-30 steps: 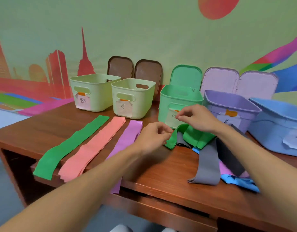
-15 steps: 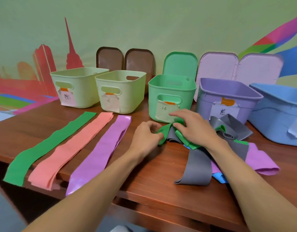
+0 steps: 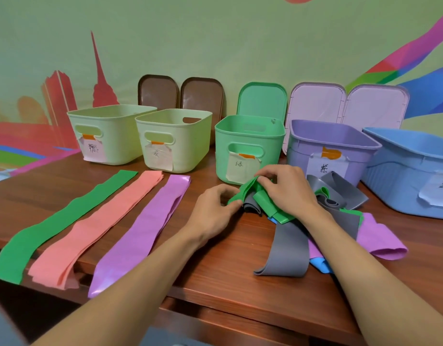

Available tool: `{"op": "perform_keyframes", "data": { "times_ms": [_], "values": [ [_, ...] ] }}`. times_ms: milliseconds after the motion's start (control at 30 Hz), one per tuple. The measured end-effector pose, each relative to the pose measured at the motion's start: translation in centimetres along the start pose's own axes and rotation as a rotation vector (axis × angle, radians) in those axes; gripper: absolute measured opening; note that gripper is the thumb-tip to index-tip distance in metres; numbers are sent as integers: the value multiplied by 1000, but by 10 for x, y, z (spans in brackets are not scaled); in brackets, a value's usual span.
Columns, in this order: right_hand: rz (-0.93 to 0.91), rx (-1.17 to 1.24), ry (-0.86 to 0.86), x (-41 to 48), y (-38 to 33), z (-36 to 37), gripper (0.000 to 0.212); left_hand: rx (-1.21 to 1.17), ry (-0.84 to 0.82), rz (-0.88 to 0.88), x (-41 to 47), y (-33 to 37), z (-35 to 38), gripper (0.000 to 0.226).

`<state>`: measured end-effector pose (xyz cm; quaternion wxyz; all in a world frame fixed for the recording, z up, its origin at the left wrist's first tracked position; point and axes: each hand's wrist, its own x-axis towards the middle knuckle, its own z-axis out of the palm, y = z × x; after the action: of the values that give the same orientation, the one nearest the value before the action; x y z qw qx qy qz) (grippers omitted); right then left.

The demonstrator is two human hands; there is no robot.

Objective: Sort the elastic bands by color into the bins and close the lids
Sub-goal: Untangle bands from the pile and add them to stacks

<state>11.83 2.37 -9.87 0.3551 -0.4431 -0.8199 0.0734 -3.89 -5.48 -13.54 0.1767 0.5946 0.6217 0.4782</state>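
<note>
Left hand point(image 3: 213, 208) and right hand point(image 3: 287, 188) both pinch the crumpled green band point(image 3: 250, 188), brown wooden table point(image 3: 215, 270), mural wall behind.

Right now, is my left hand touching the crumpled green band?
Touching. The head view shows the left hand pinching the left edge of the green band, with no gap between them; the right hand grips its upper fold.

A: Light?
B: Even, soft, bright indoor light; faint shadows on the table point(image 3: 227, 270), a sheen on the purple band point(image 3: 145, 228).
A: Sharpness?
B: Centre crisp; wide-angle bend and slight blur at the edges.
</note>
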Motion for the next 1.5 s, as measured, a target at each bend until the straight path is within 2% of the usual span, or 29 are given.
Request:
{"op": "perform_keyframes", "data": {
  "times_ms": [100, 267, 467, 567, 667, 833, 900, 1000, 1033, 1133, 1200, 1267, 1367, 1500],
  "values": [
    [-26, 25, -4, 0, 2, 0, 18, -120, 102, 20, 1, -1, -2, 11],
    [-112, -6, -51, -3, -2, -2, 18, -366, 315, -28, 3, -3, -6, 21],
    [-222, 43, -37, -6, -10, -3, 16, -535, 385, -53, 6, -1, -11, 18],
    [-259, 90, 31, -5, -19, -6, 14, -510, 349, -6, 12, 14, -22, 18],
    [-255, 200, 78, -1, -29, -16, 12, -457, 227, 91, 26, 45, -37, 15],
    [-135, 435, -1, 19, -41, -41, 17, -276, 85, 232, 52, 89, -49, 8],
    [-139, 505, -38, 25, -44, -54, 5, -298, 70, 247, 59, 102, -50, 14],
    [-152, 548, -64, 29, -45, -69, 28, -326, 65, 258, 65, 117, -55, 20],
    [-136, 587, -60, 31, -46, -73, 29, -331, 77, 261, 65, 121, -57, 22],
    [-80, 691, -19, 38, -54, -83, 17, -399, 201, 227, 65, 130, -58, 21],
    [-53, 757, 22, 43, -61, -89, 14, -488, 268, 145, 63, 129, -55, 30],
    [-19, 825, 74, 47, -66, -96, 11, -571, 211, 61, 59, 123, -50, 44],
    [44, 898, 169, 52, -73, -104, 10, -551, 27, 43, 44, 112, -40, 54],
    [114, 1048, 248, 54, -79, -113, 8, -342, -94, -16, 39, 102, -23, 38]
  ]
}}
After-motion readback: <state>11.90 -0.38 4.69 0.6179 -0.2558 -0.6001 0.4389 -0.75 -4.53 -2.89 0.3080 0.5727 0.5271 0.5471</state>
